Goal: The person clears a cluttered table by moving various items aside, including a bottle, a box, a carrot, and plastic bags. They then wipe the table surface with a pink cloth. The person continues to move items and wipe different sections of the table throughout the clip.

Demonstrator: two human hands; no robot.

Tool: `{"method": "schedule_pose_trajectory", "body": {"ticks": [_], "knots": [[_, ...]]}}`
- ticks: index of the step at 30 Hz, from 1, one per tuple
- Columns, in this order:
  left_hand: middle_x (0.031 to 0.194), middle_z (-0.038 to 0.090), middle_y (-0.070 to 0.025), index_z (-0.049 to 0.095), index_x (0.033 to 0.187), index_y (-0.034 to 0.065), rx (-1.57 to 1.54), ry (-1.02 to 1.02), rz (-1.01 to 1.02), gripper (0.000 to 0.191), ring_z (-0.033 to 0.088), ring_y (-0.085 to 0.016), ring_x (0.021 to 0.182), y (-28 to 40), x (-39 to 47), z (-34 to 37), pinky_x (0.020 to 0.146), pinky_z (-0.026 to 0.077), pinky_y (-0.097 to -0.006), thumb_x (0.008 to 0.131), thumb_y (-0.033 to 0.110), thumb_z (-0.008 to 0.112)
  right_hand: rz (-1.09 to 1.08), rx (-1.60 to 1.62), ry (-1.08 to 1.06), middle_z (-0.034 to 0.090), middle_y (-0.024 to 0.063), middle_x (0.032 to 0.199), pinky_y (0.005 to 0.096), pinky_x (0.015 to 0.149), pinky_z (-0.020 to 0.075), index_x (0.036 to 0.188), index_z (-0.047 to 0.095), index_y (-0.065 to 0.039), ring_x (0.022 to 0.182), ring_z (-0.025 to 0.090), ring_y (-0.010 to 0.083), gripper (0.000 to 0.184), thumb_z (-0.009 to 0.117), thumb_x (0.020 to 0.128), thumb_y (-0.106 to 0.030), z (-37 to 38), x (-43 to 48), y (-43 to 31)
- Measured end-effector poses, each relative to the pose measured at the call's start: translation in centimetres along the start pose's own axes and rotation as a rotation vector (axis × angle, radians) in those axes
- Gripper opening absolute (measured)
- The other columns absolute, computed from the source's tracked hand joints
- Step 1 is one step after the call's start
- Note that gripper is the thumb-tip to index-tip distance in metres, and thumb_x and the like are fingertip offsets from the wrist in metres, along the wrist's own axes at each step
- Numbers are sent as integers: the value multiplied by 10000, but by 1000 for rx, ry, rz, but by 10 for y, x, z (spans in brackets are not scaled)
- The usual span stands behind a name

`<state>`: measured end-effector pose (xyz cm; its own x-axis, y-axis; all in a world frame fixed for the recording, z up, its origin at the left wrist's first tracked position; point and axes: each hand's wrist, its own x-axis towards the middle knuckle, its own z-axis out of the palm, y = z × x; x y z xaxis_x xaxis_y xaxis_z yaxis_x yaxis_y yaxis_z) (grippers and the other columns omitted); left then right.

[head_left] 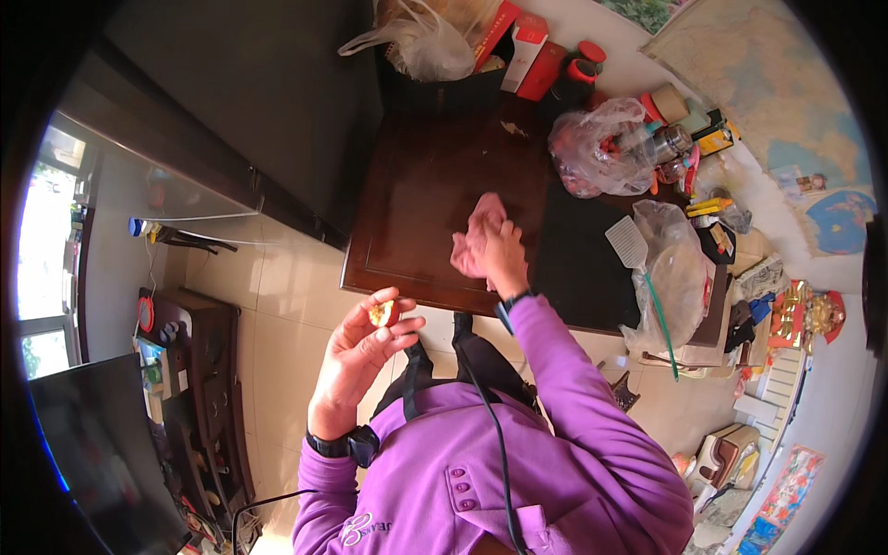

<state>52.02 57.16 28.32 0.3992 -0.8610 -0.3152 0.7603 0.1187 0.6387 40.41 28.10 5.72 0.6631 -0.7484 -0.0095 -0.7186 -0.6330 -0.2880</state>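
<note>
A crumpled pink cloth lies on the dark brown wooden table, close to its front edge. My right hand presses on the cloth with the fingers bunched around part of it. In front of my body, to the left of the table's front edge, my left hand is raised with the palm up. Between its fingers is a small piece of food, yellowish inside with a reddish-brown rim. What food it is, I cannot tell.
A green-handled fly swatter and a clear plastic bag lie at the table's right. Farther back are a knotted plastic bag with red contents, a steel thermos and red boxes. A black cable hangs down my front.
</note>
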Motion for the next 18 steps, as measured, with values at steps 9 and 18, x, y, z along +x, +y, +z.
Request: {"method": "schedule_pose_trajectory", "body": {"ticks": [9, 18], "knots": [[1137, 625, -411, 463, 1266, -56, -221, -521, 126, 473, 658, -530, 1144, 43, -21, 67, 989, 538, -602, 887, -10, 743, -181, -5, -169, 534, 132, 1209, 514, 874, 551, 1326, 636, -202, 1137, 530, 379, 568, 786, 799, -351, -1, -70, -3], [1182, 601, -292, 648, 1172, -182, -37, -1025, 215, 396, 681, -417, 968, 64, 9, 131, 797, 559, -504, 1019, 183, 664, -38, 51, 48, 595, 112, 1177, 496, 803, 562, 1221, 677, -185, 1084, 579, 354, 383, 680, 854, -295, 15, 55, -27]]}}
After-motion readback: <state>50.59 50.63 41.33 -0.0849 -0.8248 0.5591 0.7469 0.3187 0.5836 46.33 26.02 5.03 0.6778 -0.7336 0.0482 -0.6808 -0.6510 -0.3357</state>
